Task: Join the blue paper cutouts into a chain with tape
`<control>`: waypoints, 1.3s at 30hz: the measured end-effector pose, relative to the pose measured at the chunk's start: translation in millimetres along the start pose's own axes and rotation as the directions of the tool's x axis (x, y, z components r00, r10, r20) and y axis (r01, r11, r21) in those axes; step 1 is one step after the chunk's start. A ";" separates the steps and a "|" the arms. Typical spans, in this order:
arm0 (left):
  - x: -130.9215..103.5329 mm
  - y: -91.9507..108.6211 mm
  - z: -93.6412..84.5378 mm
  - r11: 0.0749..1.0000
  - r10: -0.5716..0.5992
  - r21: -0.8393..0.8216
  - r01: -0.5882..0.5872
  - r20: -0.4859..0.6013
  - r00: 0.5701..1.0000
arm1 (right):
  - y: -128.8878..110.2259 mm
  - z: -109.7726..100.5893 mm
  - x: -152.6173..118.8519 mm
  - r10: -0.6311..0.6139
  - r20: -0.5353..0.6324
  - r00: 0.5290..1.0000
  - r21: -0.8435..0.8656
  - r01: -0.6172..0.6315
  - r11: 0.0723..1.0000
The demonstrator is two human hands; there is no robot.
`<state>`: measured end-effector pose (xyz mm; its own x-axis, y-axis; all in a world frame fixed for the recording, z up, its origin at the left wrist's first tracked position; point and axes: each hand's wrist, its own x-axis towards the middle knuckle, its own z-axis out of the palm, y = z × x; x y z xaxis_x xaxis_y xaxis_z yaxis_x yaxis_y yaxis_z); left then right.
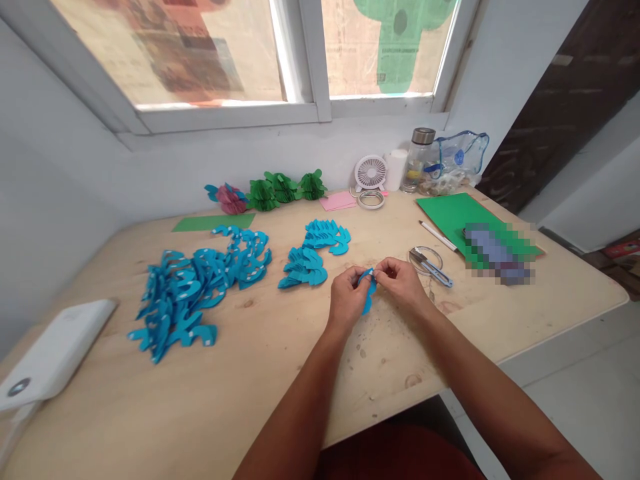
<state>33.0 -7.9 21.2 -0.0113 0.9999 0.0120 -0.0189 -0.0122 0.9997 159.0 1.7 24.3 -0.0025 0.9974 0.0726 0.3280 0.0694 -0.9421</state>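
Observation:
My left hand (349, 298) is closed on a small blue paper piece (369, 303), which hangs below its fingers over the table. Pinched together at the upper edge of the same piece are the fingers of my right hand (399, 281); whether they hold the paper or something tiny on it is too small to tell. Left of my hands lie stacked blue scalloped paper pieces (305, 267). Farther left is a larger heap of blue paper pieces (185, 287) with small white patches.
On the wooden table (260, 380) are a white device (60, 347) at left, green paper figures (283, 188), a fan (371, 173), a tape roll (371, 199) and a bottle (417, 160) along the wall. A cutter (433, 268), white pen (437, 235) and green sheets (450, 213) lie right.

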 end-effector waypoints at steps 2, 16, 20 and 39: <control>0.3 0.2 -0.2 1.000 -0.003 -0.003 0.003 0.004 1.000 | 1.4 -0.3 0.5 -0.004 0.003 1.000 -0.007 0.004 1.000; 1.8 2.6 -2.3 0.997 -0.045 0.065 0.044 0.016 0.999 | 2.9 -2.3 1.0 0.001 0.073 0.997 0.001 -0.002 1.000; 2.3 3.7 -3.4 0.996 -0.058 0.067 0.057 0.019 0.998 | 3.4 -2.5 0.3 0.001 0.082 0.997 -0.014 0.000 1.000; 1.3 2.6 -4.7 0.996 -0.084 0.033 0.083 0.024 0.996 | 4.8 -0.6 1.0 0.007 0.042 0.999 -0.045 -0.005 0.999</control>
<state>28.3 -6.8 23.7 0.0145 0.9973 -0.0714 0.0136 0.0712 0.9974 161.2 3.1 20.1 -0.0403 0.9978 0.0524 0.3704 0.0637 -0.9267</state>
